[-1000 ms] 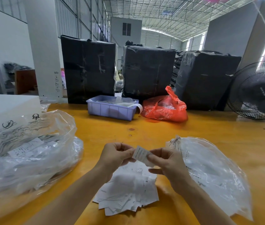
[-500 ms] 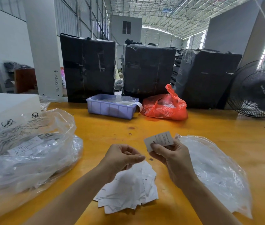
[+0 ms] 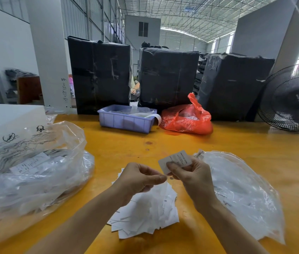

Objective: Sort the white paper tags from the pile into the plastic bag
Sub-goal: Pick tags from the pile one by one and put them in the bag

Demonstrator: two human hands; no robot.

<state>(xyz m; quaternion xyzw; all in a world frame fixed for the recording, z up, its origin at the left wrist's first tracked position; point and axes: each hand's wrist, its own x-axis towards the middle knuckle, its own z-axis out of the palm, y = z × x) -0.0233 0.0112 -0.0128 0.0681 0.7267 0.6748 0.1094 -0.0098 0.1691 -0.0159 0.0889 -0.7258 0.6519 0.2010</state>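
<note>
Head view: right hand (image 3: pixel 190 177) pinches a small white printed tag (image 3: pixel 175 160); left hand (image 3: pixel 137 178) curled, empty.

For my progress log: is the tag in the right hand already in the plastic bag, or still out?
Out. The right hand pinches the tag in the air above the table, beside the plastic bag.

Tag (image 3: pixel 174 161) your right hand (image 3: pixel 190 177) pinches: white, fine black print | pile (image 3: pixel 145 213) under your hands: white | bag (image 3: pixel 240 195) right of that hand: clear | table (image 3: pixel 236 143): yellow-orange | bin (image 3: pixel 125 119) ahead: lilac | far bag (image 3: pixel 186 117): red | bundles (image 3: pixel 169 76): black
</note>
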